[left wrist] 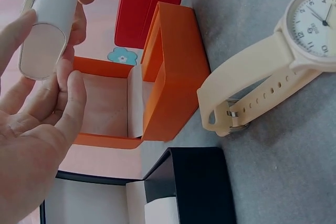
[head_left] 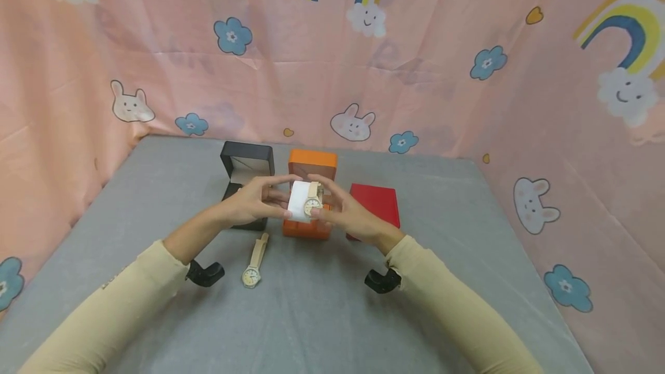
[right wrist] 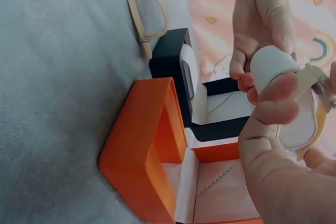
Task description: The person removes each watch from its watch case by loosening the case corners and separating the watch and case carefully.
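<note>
Partly hiding the orange box, our left hand and right hand gripped a white cushion bearing a cream watch above it; a black box stood left, red box right, second watch nearer us.

You have an open black box on the grey tablecloth; in front of it lies a cream-strapped watch, well to its right a closed red box, behind it a pink curtain.
</note>
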The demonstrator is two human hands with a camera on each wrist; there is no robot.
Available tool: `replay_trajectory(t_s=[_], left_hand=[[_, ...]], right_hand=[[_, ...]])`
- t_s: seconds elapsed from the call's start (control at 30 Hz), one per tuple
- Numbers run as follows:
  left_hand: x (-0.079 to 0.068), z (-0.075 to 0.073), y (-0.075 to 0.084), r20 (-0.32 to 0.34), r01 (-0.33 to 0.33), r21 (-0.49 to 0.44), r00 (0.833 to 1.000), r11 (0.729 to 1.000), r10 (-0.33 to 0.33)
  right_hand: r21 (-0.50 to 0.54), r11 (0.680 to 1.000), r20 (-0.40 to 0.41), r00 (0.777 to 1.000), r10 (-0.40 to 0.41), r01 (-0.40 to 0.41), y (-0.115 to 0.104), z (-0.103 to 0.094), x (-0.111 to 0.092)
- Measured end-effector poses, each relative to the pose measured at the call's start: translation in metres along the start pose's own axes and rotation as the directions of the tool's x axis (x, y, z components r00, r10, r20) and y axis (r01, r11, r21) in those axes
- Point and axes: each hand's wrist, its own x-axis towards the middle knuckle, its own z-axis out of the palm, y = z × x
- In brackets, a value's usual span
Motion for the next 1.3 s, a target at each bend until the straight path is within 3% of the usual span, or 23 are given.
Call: replay_trajectory(t_s=[0.13, 0.5, 0.73, 1.0, 1.3], left_hand=[[0.0, 0.001, 0.002, -0.011, 0.001, 0.025, 1.0, 1.0, -0.001], [0.001, 0.0, 0.004, -0.056, 0.037, 0.035, 0.998, 0.999, -0.035], [-0.003, -0.005, 0.002, -0.145, 0.037, 0.03, 0.989, 0.999, -0.032], [-0.005, -0.002, -0.003, -0.133, 0.054, 0.039, 0.99, 0.998, -0.049], [-0.004, 0.0, -0.004, -0.101, 0.019, 0.046, 0.995, 0.999, -0.014]], right_hand=[[0.004, 0.999, -0.038, 0.999, 0.034, -0.034, -0.003, 0.001, -0.001], [0.048, 0.999, -0.103, 0.995, -0.005, 0.01, -0.006, 0.0, -0.001], [0.15, 0.987, -0.175, 0.984, -0.027, 0.054, -0.002, -0.007, -0.002], [-0.007, 1.0, -0.228, 0.973, -0.024, 0.023, 0.001, -0.008, -0.009], [-0.066, 0.998, -0.264, 0.965, -0.003, -0.015, 0.007, -0.007, -0.013]])
